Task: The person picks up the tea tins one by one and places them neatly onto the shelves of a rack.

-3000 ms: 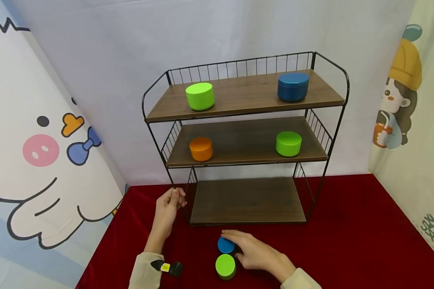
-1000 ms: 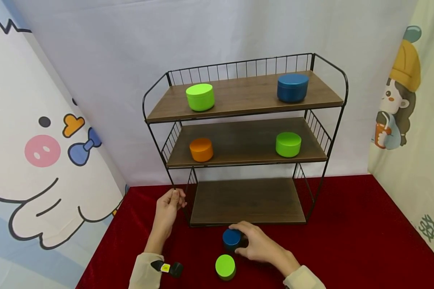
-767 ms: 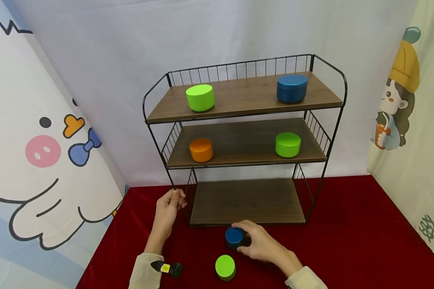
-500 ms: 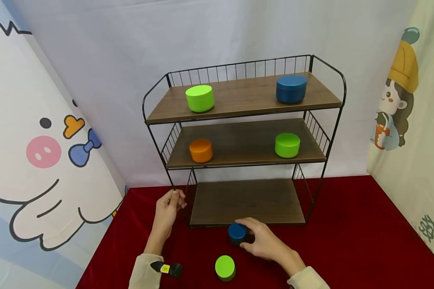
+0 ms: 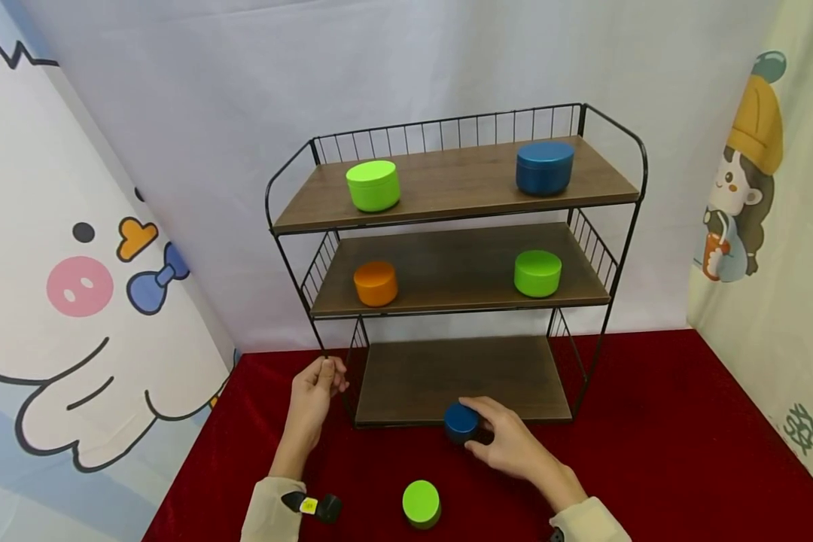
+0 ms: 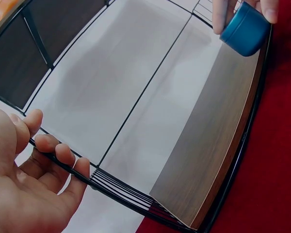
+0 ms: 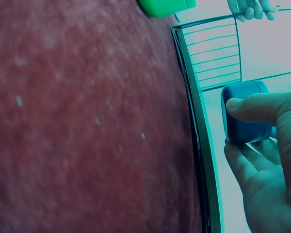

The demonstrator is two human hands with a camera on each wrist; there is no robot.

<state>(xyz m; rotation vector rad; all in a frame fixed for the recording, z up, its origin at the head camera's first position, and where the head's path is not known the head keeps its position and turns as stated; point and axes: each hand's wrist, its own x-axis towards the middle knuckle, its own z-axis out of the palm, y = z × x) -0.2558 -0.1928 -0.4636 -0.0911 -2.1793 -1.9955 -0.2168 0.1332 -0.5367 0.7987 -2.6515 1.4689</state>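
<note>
My right hand (image 5: 511, 444) grips a small round blue tin (image 5: 461, 423) between thumb and fingers, at the front edge of the rack's bottom shelf (image 5: 461, 376). The right wrist view shows the thumb on one side of the blue tin (image 7: 247, 111) and fingers on the other. With my left hand (image 5: 315, 388) I hold the black metal side post of the three-tier rack; in the left wrist view the fingers of that hand (image 6: 39, 179) curl at the dark rod. A lime green tin (image 5: 421, 503) stands on the red cloth in front, between my forearms.
On the rack's top shelf (image 5: 457, 173) stand a lime green tin (image 5: 373, 186) at left and a larger blue tin (image 5: 544, 168) at right. The middle shelf (image 5: 454, 263) bears an orange tin (image 5: 376, 284) and a green tin (image 5: 538, 273). Red cloth (image 5: 664, 436) covers the table.
My right hand has taken hold of the blue tin beside the lime green one and carried it forward and right toward the bottom shelf. The left hand stays on the post.
</note>
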